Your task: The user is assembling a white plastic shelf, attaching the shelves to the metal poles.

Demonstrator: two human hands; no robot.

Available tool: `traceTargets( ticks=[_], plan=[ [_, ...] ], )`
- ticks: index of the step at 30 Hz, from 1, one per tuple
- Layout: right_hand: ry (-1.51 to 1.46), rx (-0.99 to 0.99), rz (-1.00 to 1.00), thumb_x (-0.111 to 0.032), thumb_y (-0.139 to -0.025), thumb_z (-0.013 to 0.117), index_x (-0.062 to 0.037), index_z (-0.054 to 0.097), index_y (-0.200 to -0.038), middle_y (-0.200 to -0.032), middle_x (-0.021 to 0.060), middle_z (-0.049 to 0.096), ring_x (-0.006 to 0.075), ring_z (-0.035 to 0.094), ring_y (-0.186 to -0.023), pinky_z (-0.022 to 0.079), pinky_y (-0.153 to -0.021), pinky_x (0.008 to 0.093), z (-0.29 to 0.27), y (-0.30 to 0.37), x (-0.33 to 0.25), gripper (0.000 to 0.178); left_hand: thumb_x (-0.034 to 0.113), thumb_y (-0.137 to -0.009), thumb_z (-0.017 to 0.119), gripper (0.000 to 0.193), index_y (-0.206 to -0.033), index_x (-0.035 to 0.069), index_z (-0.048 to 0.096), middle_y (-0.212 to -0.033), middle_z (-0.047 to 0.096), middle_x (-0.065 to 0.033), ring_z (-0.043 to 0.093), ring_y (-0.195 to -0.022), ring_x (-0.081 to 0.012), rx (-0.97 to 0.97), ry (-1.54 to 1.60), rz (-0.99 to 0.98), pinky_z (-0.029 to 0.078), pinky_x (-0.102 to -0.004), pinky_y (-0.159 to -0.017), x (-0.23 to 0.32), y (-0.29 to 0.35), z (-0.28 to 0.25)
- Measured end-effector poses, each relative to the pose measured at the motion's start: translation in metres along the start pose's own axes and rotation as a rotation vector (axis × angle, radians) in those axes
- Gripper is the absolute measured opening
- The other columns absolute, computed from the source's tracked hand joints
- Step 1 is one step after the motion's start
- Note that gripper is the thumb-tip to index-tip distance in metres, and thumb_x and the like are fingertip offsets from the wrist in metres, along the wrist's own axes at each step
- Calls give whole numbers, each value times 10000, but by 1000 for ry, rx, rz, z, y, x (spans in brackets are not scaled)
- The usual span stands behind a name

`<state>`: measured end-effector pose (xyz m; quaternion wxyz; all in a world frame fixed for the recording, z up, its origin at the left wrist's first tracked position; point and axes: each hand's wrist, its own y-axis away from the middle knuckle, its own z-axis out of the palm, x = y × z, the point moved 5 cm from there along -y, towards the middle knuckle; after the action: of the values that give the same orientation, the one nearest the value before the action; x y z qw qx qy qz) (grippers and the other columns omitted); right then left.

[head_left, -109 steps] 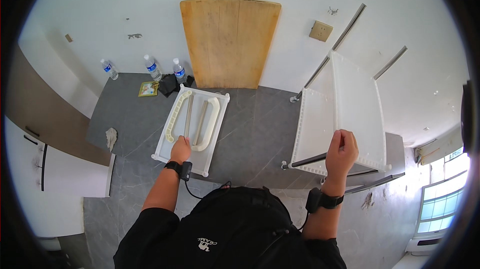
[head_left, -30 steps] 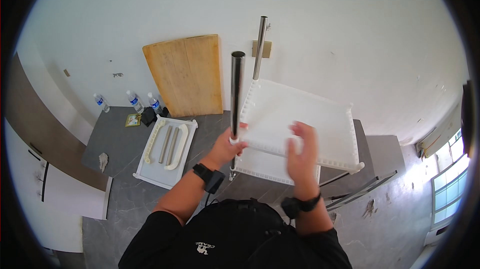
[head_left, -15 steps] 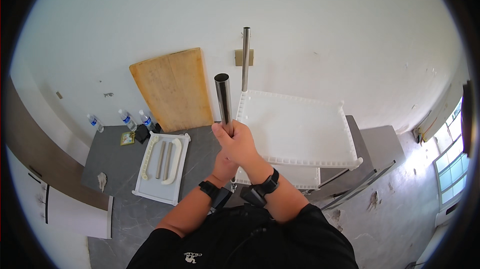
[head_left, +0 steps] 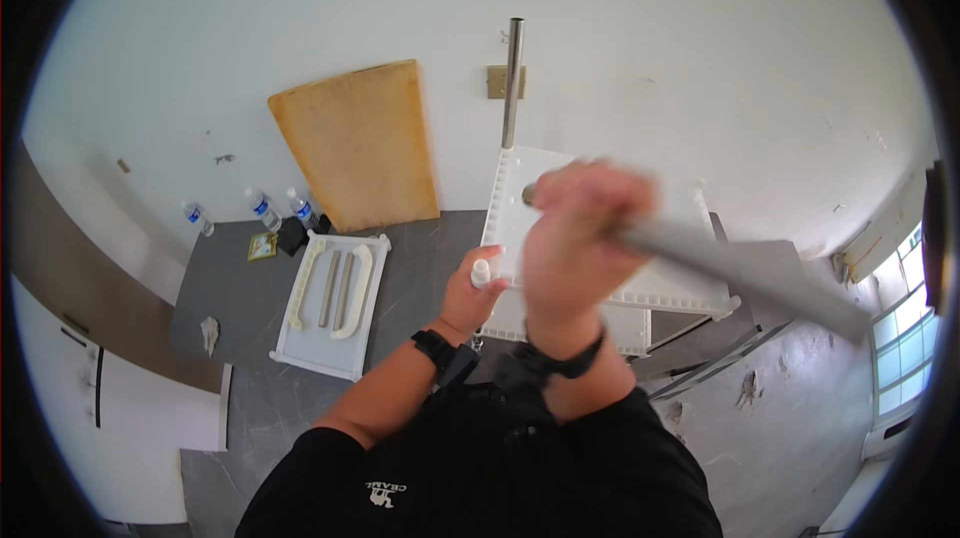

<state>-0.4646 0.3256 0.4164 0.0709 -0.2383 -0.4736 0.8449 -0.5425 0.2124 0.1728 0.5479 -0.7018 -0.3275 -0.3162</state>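
My right hand (head_left: 582, 243) is closed around a metal tube (head_left: 765, 283), smeared by motion. The tube lies tilted across the white shelf, its long end pointing right and its short end showing left of my fist. My left hand (head_left: 466, 296) grips the near-left corner of the white plastic shelf (head_left: 675, 248), with thumb and fingers around the white corner peg (head_left: 480, 272). From the shelf's far-left corner rises another upright metal tube (head_left: 513, 88). Beneath, a lower white tier partly shows.
Left of the rack, a grey counter (head_left: 240, 288) bears a white shelf panel (head_left: 315, 338) with two short tubes (head_left: 337, 290) and curved white pieces. Behind stand a wooden board (head_left: 360, 143), several water bottles (head_left: 262, 210) and a wall outlet (head_left: 497, 82). A window is at right.
The metal tube, upright at the near-left corner before, has come off the peg and swung rightward in my right hand. My left hand has stayed at the corner, now with the peg exposed.
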Motion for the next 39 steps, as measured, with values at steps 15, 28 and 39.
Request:
traceTargets(
  ticks=[15, 28, 39],
  plan=[
    [-620, -591, 1165, -296, -1095, 430, -25, 555, -1123, -1040, 138, 621, 268, 647, -1005, 520, -940, 395, -22, 130, 55, 299, 493, -1021, 568, 675, -1478, 38, 368, -1137, 489, -78, 489, -1109, -172, 35, 395, -112, 421, -376, -1022, 1, 40, -65],
    [215, -834, 287, -46, -914, 635, 34, 630, -1059, -1153, 175, 607, 290, 640, -811, 529, -793, 356, 19, 146, 40, 166, 348, -1121, 402, 350, -1215, 60, 576, -892, 562, 7, 492, -749, -56, -10, 460, -536, 446, -212, -691, -41, 96, -156],
    [687, -757, 104, -24, -927, 613, 12, 661, -957, -980, 151, 677, 281, 663, -886, 511, -756, 322, 12, 139, 67, 67, 371, -1082, 455, 359, -1070, 41, 594, -782, 594, -22, 532, -649, -113, 412, 42, -947, 448, -275, -591, -237, 226, -337]
  ],
)
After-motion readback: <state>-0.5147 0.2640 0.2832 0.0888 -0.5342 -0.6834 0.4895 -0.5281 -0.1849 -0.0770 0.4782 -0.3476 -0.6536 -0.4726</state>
